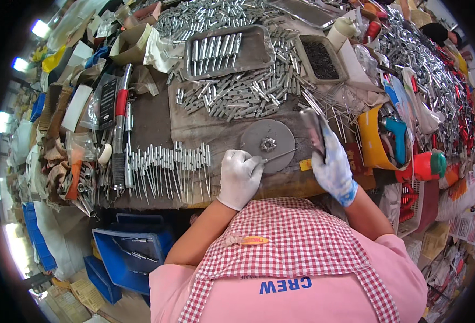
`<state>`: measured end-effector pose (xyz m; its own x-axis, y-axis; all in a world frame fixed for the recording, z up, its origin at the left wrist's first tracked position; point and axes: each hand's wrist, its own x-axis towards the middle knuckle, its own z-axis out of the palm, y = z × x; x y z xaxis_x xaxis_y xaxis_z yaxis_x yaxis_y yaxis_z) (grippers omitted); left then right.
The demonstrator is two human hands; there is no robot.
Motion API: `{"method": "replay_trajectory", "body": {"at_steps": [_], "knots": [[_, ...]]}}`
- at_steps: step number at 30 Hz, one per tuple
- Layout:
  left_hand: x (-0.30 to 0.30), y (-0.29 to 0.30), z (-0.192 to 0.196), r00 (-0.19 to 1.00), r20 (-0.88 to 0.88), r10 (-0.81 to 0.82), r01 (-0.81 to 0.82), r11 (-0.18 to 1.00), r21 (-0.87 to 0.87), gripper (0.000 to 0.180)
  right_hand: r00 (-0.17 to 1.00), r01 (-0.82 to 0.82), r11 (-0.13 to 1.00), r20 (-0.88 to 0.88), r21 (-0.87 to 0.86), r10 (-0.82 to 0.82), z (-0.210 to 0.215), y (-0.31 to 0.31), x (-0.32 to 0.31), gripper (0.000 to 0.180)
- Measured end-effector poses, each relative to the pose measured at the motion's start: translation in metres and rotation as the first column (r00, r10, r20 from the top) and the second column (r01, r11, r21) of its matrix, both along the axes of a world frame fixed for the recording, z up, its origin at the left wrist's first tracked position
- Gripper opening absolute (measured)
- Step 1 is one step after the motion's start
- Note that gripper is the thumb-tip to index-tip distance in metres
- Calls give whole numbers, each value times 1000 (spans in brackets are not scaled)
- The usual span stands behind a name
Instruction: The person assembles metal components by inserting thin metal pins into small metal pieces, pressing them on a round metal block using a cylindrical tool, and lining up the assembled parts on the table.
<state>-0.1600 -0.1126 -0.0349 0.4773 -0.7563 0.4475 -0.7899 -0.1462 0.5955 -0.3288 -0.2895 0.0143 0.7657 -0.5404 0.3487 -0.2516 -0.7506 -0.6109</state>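
My left hand [239, 178], in a white glove, pinches a thin metal rod [280, 155] between thumb and fingertips. The rod lies across a round grey metal plate [254, 144] on the bench. At the plate's centre sits a small ring-shaped metal piece [268, 144]. To the right of the plate, my right hand [334, 169], in a white glove with blue patches, is closed round a dark flat metal bar [314, 132]. That bar stands upright and is blurred, so its exact kind is unclear. Left of my left hand, several thin rods with metal sleeves [167, 159] lie in a row.
Loose metal sleeves [237, 99] are heaped beyond the plate. A metal tray [259, 56] holds several cylinders in a row; a second tray [331, 75] holds small dark parts. At right stand a yellow container [372, 140] and red-green container [428, 166]. Blue bins [108, 258] sit below left.
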Motion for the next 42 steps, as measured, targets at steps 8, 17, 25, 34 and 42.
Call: {"method": "replay_trajectory", "body": {"at_steps": [8, 17, 25, 34, 42], "knots": [[2, -4, 0, 998, 1, -57, 57, 998, -35, 10, 922, -172, 981, -337, 89, 192, -14, 36, -11, 72], [33, 7, 11, 994, 68, -90, 77, 982, 174, 18, 925, -89, 968, -341, 236, 169, -2, 24, 4, 56], [106, 36, 22, 945, 119, -304, 231, 881, 412, 12, 970, 239, 912, -31, 333, -242, -72, -31, -17, 54], [223, 97, 43, 765, 253, 592, -559, 806, -196, 41, 973, 199, 970, -146, 141, -178, -64, -26, -15, 52], [285, 123, 88, 451, 443, 775, -878, 297, 374, 85, 972, 190, 975, -162, 112, -171, -60, -26, -9, 50]]}}
